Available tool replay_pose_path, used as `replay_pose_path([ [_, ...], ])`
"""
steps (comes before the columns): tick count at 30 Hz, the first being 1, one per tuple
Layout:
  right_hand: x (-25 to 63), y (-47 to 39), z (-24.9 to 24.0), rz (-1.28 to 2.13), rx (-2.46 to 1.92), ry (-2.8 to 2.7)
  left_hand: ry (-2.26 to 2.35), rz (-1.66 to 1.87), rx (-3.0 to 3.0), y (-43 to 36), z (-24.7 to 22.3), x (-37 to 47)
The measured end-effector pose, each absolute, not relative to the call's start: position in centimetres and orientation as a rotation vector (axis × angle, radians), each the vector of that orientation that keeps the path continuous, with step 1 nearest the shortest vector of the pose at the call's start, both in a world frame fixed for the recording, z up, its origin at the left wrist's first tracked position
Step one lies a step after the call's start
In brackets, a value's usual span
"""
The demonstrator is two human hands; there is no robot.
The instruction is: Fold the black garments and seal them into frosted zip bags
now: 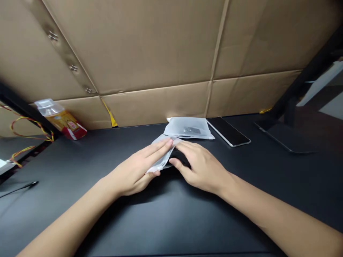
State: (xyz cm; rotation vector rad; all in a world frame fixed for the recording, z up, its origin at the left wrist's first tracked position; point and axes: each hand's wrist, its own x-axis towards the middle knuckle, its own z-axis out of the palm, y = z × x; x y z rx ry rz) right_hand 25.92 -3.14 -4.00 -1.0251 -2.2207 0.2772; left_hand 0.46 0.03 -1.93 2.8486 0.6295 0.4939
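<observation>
At frame centre, the left hand (136,169) grips a translucent zip bag (158,165) between thumb and fingers (apparently to steady its opening), while the right hand (203,166), fingers curled round a black item (181,157), holds it at the bag's edge over the desk (171,221).

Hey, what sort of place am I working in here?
Probably a desk or workbench screened off with cardboard: there's a dark tabletop, a brown panel that looks like cardboard standing behind it, and red and yellow wires at the left.
</observation>
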Motion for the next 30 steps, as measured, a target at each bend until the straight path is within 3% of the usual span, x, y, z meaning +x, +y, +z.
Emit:
replay_pose_path([
  [4,25.4,-4.0,-3.8,0.236,-1.065,-2.193,0.624,0.510,2.798,-0.8,-2.2,1.0],
  [10,26.4,-3.8,-3.7,0.425,-0.618,-2.575,0.558,0.314,2.902,-1.0,-1.8,1.2],
  [22,25.6,-3.6,-4.3,0.626,-1.067,-2.281,0.607,0.455,3.208,-0.1,-1.7,1.0],
  [30,27.3,-3.9,-2.3,0.728,-0.747,-2.522,0.543,0.546,3.001,0.5,-2.1,0.6],
])
